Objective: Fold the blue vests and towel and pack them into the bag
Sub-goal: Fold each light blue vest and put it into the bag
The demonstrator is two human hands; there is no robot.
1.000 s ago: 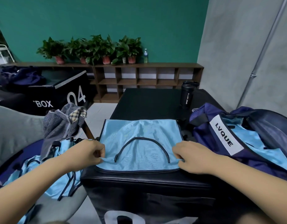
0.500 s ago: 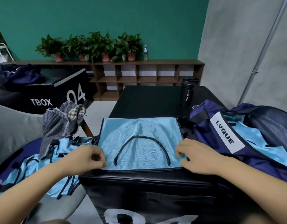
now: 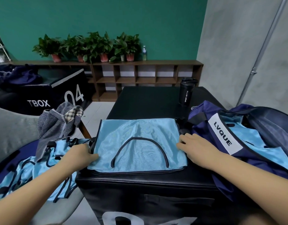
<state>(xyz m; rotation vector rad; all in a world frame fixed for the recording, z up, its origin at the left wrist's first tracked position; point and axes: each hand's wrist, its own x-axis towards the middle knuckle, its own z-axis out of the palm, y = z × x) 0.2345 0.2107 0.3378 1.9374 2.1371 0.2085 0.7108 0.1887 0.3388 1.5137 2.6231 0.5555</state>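
Note:
A folded light-blue vest (image 3: 140, 143) with a dark neck trim lies flat on top of the black box (image 3: 140, 181) in front of me. My left hand (image 3: 81, 155) grips its left edge, thumb on top. My right hand (image 3: 196, 148) holds the right edge with bent fingers. The open navy bag (image 3: 203, 127) with a white LVQUE label sits to the right, and blue vests (image 3: 247, 137) lie inside it. More blue vests (image 3: 26, 172) are heaped on the chair at left, with a grey striped towel (image 3: 59, 124) on top of them.
A black sport bottle (image 3: 186, 93) stands on the far part of the black box, behind the bag. A grey chair (image 3: 10, 127) is at left. A second black box marked TBOX 04 (image 3: 59, 95) and a low wooden shelf (image 3: 140, 75) with potted plants stand behind.
Both hands slid from the vest's near corners a little farther up its side edges. The lifted near-left corner now lies flat on the box.

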